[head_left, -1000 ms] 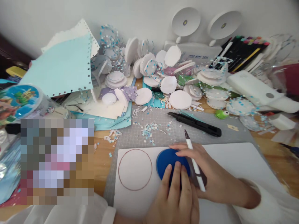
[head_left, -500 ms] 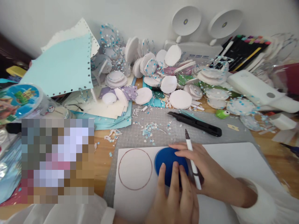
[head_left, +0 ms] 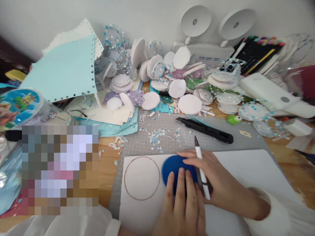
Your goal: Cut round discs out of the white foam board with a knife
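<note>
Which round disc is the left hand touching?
The flat round blue disc on the white rectangular sheet. It alone is solid blue; the white round discs are heaped farther back.

Here the wooden table [head_left: 286,160] carries a grey cutting mat [head_left: 140,147]; left of that mat, blue scraps [head_left: 116,162] dot the wood, pale strips [head_left: 298,144] lie to its right, and white discs [head_left: 190,104] crowd beyond its far edge!

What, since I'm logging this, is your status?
Left hand on blue disc. Right hand at its edge, holding marker. Black cutter beyond white sheet, clear of hands.
</note>
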`<state>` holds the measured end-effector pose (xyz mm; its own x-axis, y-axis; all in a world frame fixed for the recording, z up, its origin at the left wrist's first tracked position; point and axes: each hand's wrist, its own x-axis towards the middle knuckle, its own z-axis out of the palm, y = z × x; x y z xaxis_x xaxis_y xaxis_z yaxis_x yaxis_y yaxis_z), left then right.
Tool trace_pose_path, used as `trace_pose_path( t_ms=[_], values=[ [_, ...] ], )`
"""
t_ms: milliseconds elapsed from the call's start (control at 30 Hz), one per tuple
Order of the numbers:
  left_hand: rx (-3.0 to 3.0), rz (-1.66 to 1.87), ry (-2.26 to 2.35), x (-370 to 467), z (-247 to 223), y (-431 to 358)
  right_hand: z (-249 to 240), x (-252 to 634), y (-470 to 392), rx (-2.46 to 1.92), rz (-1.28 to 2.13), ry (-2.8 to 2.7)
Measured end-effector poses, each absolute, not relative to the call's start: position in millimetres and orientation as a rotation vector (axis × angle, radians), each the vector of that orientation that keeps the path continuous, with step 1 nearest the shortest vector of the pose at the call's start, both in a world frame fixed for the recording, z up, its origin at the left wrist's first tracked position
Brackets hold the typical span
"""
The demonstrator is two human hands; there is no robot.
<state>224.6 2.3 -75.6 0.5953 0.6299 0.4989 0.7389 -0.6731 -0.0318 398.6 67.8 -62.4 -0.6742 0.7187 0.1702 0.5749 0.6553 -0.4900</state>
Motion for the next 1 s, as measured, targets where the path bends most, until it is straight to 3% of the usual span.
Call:
trace_pose_path(
  t_ms=[1000],
  values=[
    [-2.626, -0.463, -1.074, 220.8, -70.9, 3.2, -57.5, 395.5, 68.0, -1.059, 0.622, -2.530]
  ],
)
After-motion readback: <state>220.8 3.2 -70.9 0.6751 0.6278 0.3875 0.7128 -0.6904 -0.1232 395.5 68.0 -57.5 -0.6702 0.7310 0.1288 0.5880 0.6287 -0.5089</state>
